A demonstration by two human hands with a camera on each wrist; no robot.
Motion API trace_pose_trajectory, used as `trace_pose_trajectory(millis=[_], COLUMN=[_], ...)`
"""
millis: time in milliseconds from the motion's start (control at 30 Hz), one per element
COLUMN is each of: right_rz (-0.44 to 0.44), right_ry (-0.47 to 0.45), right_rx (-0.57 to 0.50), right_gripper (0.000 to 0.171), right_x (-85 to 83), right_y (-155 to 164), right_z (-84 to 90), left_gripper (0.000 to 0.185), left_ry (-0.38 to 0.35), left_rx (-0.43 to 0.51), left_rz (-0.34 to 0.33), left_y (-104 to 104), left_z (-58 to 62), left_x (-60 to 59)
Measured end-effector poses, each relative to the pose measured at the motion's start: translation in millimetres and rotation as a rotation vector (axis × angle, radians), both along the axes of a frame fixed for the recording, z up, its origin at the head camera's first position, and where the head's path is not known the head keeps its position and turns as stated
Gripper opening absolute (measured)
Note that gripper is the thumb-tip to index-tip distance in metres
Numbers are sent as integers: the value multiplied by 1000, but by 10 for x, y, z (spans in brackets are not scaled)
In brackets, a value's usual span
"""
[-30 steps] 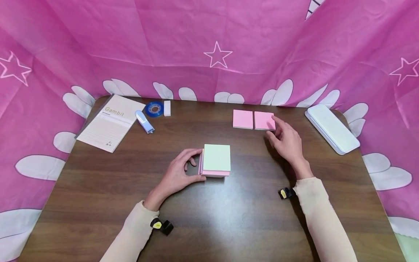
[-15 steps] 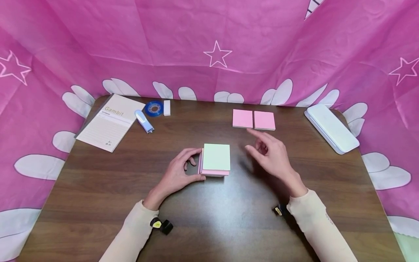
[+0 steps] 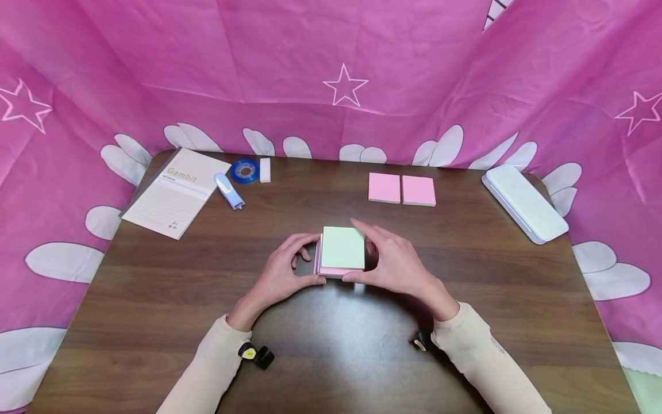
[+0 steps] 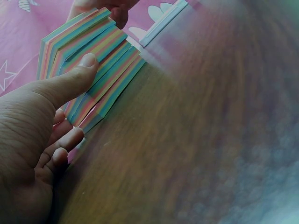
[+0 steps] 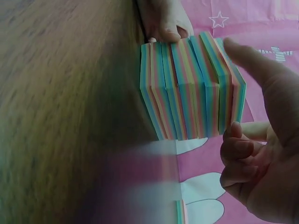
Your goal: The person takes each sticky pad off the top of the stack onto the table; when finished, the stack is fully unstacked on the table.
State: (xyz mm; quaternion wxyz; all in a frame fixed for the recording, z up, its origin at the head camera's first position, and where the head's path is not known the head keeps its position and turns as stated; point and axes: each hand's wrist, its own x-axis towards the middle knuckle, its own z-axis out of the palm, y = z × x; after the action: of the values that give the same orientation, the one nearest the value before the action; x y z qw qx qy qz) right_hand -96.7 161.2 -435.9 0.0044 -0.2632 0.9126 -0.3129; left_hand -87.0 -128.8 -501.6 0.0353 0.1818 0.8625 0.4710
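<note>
A tall stack of sticky note pads point(image 3: 343, 247) stands mid-table, pale green on top, with rainbow-striped sides in both wrist views. The pads sit slightly out of line with one another. My left hand point(image 3: 284, 267) grips the stack from the left, thumb point(image 4: 77, 79) on the near side and fingers reaching round behind. From the right, my right hand point(image 3: 398, 263) holds the upper pads, its thumb at the near edge and forefinger at the far corner. Farther back lie two pink sticky note pads, a left one point(image 3: 384, 187) and a right one point(image 3: 419, 190).
At the back left are a notebook point(image 3: 173, 198), a blue and white stapler-like tool point(image 3: 229, 191), a blue tape roll point(image 3: 239, 178) and a white eraser-like block point(image 3: 265, 170). A white case point(image 3: 524, 204) lies at the back right. Pink curtain point(image 3: 289, 69) surrounds the table.
My right hand has moved from the right pink pad toward me and left, and now holds the top of the stack. The left hand has stayed on the stack.
</note>
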Motion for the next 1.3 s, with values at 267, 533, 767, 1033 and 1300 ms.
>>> trace_pose_trajectory(millis=[267, 533, 767, 1033, 1300], right_rz=[-17, -20, -119, -264, -422], right_ry=[-4, 63, 89, 76, 9], right_rx=[-47, -191, -234, -155, -43], right_gripper=[89, 86, 83, 77, 71], right_x=[0, -44, -229, -399, -473], right_y=[-46, 100, 665, 1410, 1927], right_z=[-9, -2, -89, -233, -351], left_gripper=[89, 89, 89, 88, 89], left_ry=[-7, 8, -2, -6, 1], left_rx=[2, 6, -6, -9, -8], left_rz=[4, 5, 13, 11, 9], left_y=[7, -3, 7, 3, 3], left_z=[3, -6, 4, 10, 3], left_x=[8, 3, 6, 8, 4])
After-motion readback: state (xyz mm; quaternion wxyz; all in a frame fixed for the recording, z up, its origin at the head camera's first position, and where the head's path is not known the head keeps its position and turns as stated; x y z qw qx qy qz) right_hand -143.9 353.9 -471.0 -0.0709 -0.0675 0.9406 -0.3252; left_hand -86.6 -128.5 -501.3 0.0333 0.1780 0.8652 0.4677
